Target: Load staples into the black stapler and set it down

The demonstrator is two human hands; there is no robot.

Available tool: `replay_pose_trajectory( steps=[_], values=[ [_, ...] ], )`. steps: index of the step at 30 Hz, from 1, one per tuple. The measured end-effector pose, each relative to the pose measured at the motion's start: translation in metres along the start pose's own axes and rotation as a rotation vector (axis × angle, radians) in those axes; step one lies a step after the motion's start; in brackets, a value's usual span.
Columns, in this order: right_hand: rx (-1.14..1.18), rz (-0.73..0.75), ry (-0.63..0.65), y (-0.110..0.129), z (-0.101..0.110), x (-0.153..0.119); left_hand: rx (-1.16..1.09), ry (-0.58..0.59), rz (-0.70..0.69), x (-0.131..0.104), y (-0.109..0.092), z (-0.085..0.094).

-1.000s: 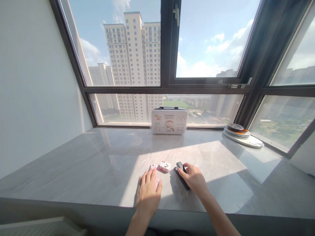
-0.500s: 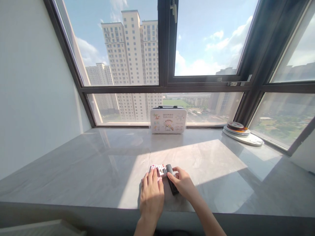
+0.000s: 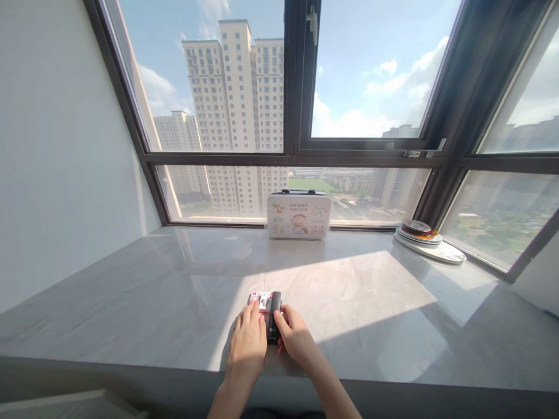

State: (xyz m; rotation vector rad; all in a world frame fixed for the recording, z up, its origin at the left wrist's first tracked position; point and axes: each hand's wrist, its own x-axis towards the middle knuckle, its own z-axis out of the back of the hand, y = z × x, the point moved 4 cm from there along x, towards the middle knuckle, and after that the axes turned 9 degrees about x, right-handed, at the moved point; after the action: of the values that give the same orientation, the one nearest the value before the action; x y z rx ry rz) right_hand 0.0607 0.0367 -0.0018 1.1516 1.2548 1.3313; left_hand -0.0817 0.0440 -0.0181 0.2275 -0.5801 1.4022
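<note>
A black stapler-like object (image 3: 275,314) lies lengthwise near the ledge's front edge, upright against the right side of small white-and-red boxes (image 3: 261,299). My right hand (image 3: 293,333) grips the black object from its right side, thumb on top. On the left, my left hand (image 3: 247,337) rests with its fingers together on the near part of the boxes, holding them. The boxes' lower part is hidden under its fingers.
A white case with cartoon drawings (image 3: 299,216) stands against the window at the back of the marbled ledge (image 3: 131,302). Stacked plates (image 3: 430,241) sit in the back right corner. Dark window frames border the ledge.
Both hands have moved left, bringing the boxes and the black object along. The black object has turned from slanted to nearly straight and now sits closer against the boxes.
</note>
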Motion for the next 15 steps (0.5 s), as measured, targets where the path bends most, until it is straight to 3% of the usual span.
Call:
replay_pose_trajectory(
  steps=[4,7,10,15],
  values=[
    [0.024,-0.032,0.063,-0.005,-0.041,0.022,-0.011,-0.081,-0.003,0.006,0.046,0.005],
    [0.017,-0.030,0.086,-0.006,-0.065,0.033,0.030,-0.081,-0.016,0.007,0.067,0.014],
    [-0.002,-0.015,0.085,-0.004,-0.074,0.033,0.066,-0.044,-0.018,0.007,0.075,0.020],
    [-0.037,-0.003,0.086,0.002,-0.071,0.024,0.050,-0.037,-0.021,0.006,0.071,0.024]
  ],
)
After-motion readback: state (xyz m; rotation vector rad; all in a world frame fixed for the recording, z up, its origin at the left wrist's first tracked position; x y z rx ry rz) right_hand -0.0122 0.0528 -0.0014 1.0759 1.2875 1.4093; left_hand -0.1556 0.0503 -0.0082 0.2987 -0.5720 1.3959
